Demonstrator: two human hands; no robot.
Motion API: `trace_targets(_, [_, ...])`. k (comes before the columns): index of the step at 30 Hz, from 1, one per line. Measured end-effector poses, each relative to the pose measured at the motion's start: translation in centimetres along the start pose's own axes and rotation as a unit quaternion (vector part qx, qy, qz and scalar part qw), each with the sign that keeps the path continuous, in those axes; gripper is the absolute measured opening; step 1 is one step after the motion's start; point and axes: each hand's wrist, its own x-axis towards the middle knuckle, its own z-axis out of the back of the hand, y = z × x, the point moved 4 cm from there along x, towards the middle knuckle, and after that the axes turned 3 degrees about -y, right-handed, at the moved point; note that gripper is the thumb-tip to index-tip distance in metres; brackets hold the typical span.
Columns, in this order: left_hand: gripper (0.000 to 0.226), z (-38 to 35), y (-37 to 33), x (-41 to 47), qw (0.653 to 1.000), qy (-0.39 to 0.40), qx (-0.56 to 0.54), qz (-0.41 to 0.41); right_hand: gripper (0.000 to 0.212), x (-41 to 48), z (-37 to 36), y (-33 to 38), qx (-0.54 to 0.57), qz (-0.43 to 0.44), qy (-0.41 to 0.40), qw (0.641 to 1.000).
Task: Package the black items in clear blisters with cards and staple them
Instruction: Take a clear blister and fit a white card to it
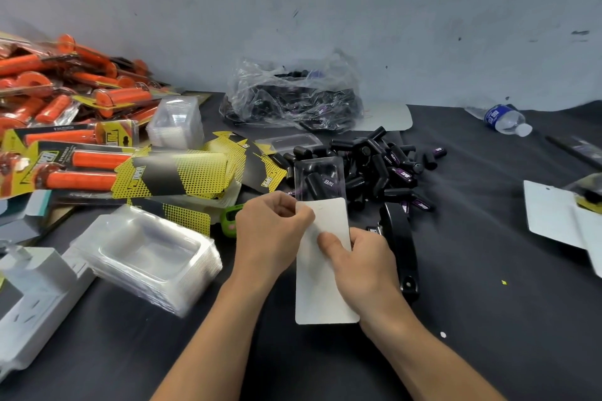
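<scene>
Pinching the white card in left hand and right hand, we fit it to the blister at its far end. Stapling remains, we judge; stapler beside the white card, loose black items beyond.

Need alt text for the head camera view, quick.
Both hands grip a white card over a dark table, the left hand pinching its far edge, the right hand pressing its middle with the thumb. A clear blister holding black items lies just beyond the card, before a pile of loose ones; a black stapler lies to the right.
</scene>
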Motion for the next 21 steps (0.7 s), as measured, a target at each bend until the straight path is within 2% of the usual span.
trace_targets(1, [0.003, 0.0, -0.2, -0.1, 1.0, 0.013, -0.026, 0.002, 0.027, 0.0, 0.1, 0.1, 0.004, 0.0, 0.002, 1.0])
trace_targets(4, [0.037, -0.4, 0.0, -0.1, 0.995, 0.051, -0.083, 0.018, 0.032, -0.3, 0.2, 0.5, 0.033, -0.019, 0.024, 0.999])
trace_targets(5, [0.038, -0.5, 0.1, -0.1, 0.993, 0.049, -0.101, 0.035, 0.036, -0.3, 0.0, 0.5, 0.036, -0.025, 0.031, 0.999])
trace_targets(8, [0.022, -0.8, 0.8, 0.2, 0.984, 0.024, -0.156, 0.082, 0.045, -0.6, -0.2, 0.6, 0.031, -0.031, 0.032, 0.999])
trace_targets(10, [0.025, -0.7, 1.0, 0.4, 0.987, 0.001, -0.14, 0.08, 0.034, -0.8, -0.7, 0.7, 0.088, -0.032, 0.069, 0.993])
trace_targets(12, [0.032, -0.4, 1.2, 0.6, 0.987, -0.032, -0.132, 0.085, 0.009, -1.1, -1.2, 1.0, 0.152, -0.039, 0.136, 0.978])
trace_targets(14, [0.041, -0.2, 1.5, 0.6, 0.983, -0.059, -0.136, 0.104, 0.021, -1.4, -1.3, 1.1, 0.167, -0.039, 0.169, 0.971])
trace_targets(18, [0.056, -0.4, 1.8, 0.4, 0.974, -0.038, -0.179, 0.136, 0.012, -1.2, -1.1, 0.8, 0.152, -0.041, 0.137, 0.978])
trace_targets(19, [0.053, -0.5, 1.7, 0.4, 0.969, -0.025, -0.199, 0.142, 0.011, -1.2, -1.0, 0.7, 0.155, -0.044, 0.13, 0.978])
trace_targets(21, [0.028, -0.6, 1.5, 0.5, 0.953, -0.001, -0.261, 0.156, 0.01, -1.1, -1.0, 0.5, 0.164, -0.054, 0.122, 0.977])
